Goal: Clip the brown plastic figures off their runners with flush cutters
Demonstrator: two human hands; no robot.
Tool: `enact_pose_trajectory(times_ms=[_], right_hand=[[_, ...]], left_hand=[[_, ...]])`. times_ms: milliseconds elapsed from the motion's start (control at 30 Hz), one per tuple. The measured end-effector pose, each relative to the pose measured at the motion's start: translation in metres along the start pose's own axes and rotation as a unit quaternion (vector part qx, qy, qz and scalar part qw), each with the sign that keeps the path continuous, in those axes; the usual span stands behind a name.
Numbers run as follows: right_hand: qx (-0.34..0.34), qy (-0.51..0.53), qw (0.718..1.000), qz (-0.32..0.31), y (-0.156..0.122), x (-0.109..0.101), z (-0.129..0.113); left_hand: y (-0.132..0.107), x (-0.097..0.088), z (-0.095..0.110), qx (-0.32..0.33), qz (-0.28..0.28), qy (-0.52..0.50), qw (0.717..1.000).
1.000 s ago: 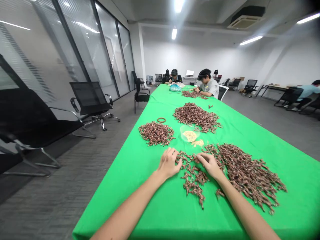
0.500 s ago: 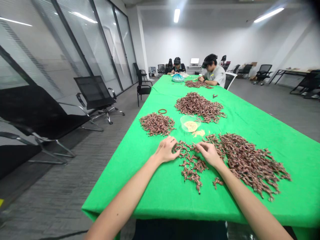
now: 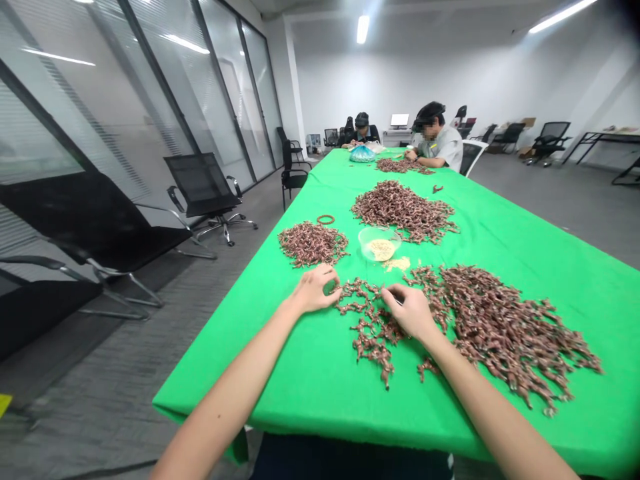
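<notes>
My left hand (image 3: 314,288) rests on the green tablecloth (image 3: 320,373) at the left edge of a small scatter of brown pieces (image 3: 367,327), its fingers curled in a pinch. My right hand (image 3: 410,310) lies on the same scatter, fingers bent down onto the pieces. What either hand grips is too small to make out. A large heap of the same brown pieces (image 3: 500,327) spreads to the right of my right hand. A clear bowl of pale bits (image 3: 380,245) stands just beyond my hands.
Two more brown heaps (image 3: 313,242) (image 3: 404,210) and a brown ring (image 3: 325,219) lie farther up the table. Two people sit at the far end (image 3: 437,137). Black chairs (image 3: 205,193) stand on the left by a glass wall.
The view has shifted slightly. My left hand has drawn a little left with fingers curling, and my right hand has settled lower on the scatter.
</notes>
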State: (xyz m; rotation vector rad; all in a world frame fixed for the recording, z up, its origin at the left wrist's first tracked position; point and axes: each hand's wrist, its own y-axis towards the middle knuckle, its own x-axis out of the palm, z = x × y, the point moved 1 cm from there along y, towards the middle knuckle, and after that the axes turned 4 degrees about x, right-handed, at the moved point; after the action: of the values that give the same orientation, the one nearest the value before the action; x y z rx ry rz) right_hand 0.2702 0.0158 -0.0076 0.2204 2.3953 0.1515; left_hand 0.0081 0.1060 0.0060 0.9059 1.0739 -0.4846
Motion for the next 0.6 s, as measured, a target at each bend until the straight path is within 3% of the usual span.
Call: enact_pose_trajectory(times_ms=[233, 600], right_hand=[[0.033, -0.005, 0.996, 0.083, -0.009, -0.005, -0.009], [0.055, 0.019, 0.994, 0.087, -0.015, -0.001, -0.018]], left_hand=[[-0.001, -0.003, -0.014, -0.018, -0.005, -0.014, 1.000], [0.001, -0.010, -0.007, -0.017, 0.004, -0.036, 0.999]])
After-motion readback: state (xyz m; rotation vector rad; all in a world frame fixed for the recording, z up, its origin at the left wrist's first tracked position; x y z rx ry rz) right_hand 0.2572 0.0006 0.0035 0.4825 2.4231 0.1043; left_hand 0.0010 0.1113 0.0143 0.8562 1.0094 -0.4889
